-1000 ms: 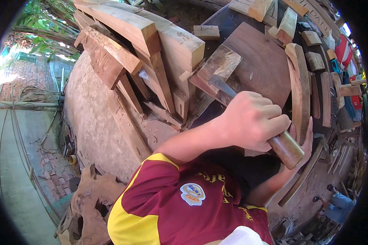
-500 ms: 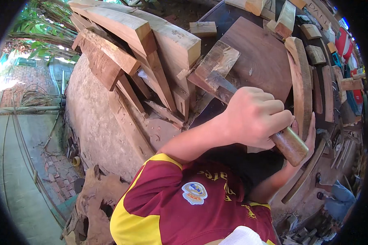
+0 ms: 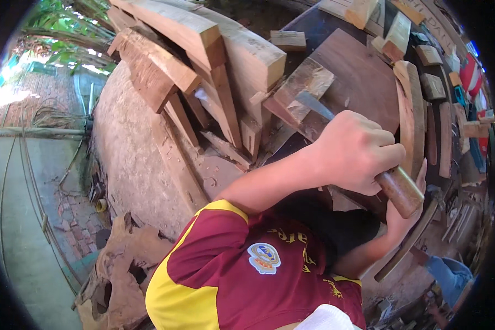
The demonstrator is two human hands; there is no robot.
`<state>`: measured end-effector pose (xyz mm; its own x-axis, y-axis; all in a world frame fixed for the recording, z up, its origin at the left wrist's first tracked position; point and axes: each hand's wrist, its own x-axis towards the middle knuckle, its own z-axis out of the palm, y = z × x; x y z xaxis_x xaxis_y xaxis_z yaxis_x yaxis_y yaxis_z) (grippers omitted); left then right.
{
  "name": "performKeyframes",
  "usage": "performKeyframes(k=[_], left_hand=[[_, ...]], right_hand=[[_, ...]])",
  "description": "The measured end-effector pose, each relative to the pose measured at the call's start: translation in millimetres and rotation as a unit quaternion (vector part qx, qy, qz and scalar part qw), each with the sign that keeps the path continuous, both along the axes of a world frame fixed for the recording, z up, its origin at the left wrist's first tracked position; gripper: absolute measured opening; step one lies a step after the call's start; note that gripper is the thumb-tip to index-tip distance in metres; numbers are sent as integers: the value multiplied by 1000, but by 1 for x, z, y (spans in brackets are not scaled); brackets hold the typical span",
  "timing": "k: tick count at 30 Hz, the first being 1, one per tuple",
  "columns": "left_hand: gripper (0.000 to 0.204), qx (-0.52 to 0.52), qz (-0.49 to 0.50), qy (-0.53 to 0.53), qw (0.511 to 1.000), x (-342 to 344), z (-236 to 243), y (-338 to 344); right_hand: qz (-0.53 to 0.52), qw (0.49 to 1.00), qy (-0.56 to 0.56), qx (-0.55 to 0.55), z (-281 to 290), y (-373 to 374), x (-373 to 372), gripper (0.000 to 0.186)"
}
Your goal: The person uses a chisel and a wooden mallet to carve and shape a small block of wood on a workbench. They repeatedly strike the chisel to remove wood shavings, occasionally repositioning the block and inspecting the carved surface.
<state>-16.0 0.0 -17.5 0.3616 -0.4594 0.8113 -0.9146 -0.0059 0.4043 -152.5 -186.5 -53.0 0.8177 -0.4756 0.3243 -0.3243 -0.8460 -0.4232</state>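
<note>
The left hand is gripping a metal-bladed tool with a round brown wooden handle, its blade pointing toward the left side of a flat reddish-brown wooden board. Below the board, the right hand is showing partly; its fingers' grip I cannot tell.

Head cam, L of pr, fisheye, looks down close over L hand & R hand.

We see a woodworking shop, apparently partly open-air (green leaves crowd the upper left). We know it by thick timber beams at upper centre, wood blocks at upper right and a brown-handled blade between.
</note>
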Motion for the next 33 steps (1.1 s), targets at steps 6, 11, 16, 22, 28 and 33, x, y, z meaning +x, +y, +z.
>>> performKeyframes(k=[6,11,16,22,28,33], left_hand=[[30,30,34,15,999,-2,-3,-6],[29,73,60,24,995,-4,-4,-11],[29,141,69,45,987,-5,3,-11],[28,189,62,43,979,-6,1,-11],[26,233,47,48,970,-11,-2,-10],[27,209,25,22,977,-7,-1,-8]], right_hand=[[-14,1000,-3,-10,-8,-1,-3,77],[-30,1000,7,6,-3,4,-1,78],[-34,999,5,2,-4,3,1,79],[-44,999,14,0,-6,2,0,78],[-21,999,-4,-30,-6,0,-2,81],[-45,999,19,16,-2,3,-2,74]])
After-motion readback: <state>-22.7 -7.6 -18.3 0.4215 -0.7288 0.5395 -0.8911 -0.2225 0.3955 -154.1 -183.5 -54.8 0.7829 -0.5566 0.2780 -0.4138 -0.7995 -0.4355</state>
